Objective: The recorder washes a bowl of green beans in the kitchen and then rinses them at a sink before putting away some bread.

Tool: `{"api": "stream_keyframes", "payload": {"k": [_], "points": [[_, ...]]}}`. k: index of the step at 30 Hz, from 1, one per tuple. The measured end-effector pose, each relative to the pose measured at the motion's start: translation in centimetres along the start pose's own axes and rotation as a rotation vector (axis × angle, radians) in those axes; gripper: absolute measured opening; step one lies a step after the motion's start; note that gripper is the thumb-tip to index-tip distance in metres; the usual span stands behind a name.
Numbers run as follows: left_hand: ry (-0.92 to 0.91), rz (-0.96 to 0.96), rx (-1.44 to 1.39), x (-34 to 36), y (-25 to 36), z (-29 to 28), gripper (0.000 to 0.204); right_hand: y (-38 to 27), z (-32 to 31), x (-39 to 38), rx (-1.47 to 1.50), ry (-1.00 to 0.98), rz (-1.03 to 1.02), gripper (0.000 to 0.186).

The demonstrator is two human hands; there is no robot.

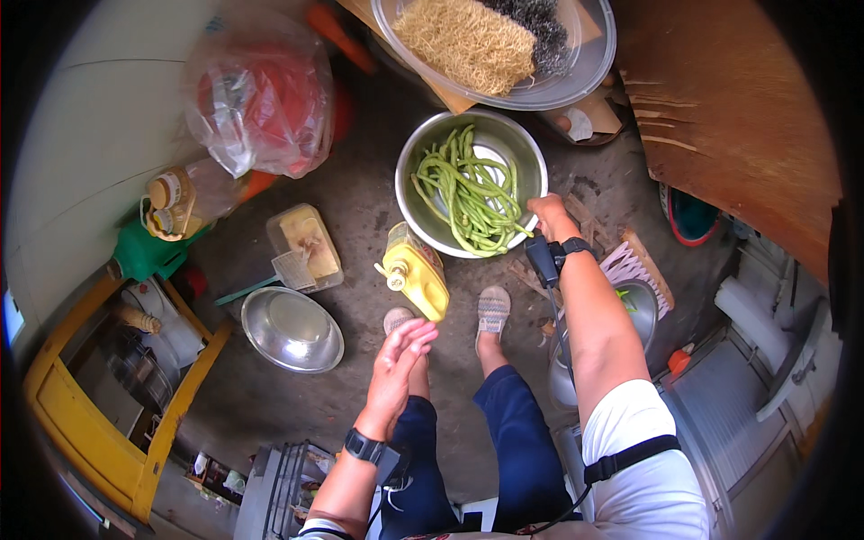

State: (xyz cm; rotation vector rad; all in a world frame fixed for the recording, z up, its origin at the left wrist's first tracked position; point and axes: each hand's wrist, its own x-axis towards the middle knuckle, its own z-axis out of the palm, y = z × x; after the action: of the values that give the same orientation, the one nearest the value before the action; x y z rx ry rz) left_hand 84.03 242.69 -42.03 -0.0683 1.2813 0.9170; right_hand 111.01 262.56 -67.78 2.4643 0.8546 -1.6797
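Note:
My right hand (pixel 551 218) grips the right rim of a steel bowl (pixel 423 148) that holds several long green beans (pixel 468 193). The bowl hangs low above the concrete floor, in front of my feet. My left hand (pixel 399 364) is open with fingers spread, holding nothing, above my left knee. It is nearest to a yellow oil bottle (pixel 418 275) standing on the floor just left of my feet.
An empty steel bowl (pixel 292 329) and a clear plastic box (pixel 306 245) lie to the left. A red plastic bag (pixel 261 103), a tray of noodles (pixel 504 40), a brush (pixel 634 265), a yellow cabinet (pixel 108 396) and a wooden board (pixel 729 108) surround the spot.

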Motion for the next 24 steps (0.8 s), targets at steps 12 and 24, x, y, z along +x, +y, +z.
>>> {"api": "stream_keyframes", "payload": {"k": [12, 24], "points": [[0.209, -0.072, -0.084, -12.5, -0.9, -3.1, 0.028, -8.9, -8.8, -12.4, -0.202, 0.094, -0.011, 0.025], [0.209, -0.056, 0.053, -25.9, 5.1, -2.1, 0.026, -3.6, -14.5, -35.9, 0.356, -0.347, -0.199, 0.004]]}}
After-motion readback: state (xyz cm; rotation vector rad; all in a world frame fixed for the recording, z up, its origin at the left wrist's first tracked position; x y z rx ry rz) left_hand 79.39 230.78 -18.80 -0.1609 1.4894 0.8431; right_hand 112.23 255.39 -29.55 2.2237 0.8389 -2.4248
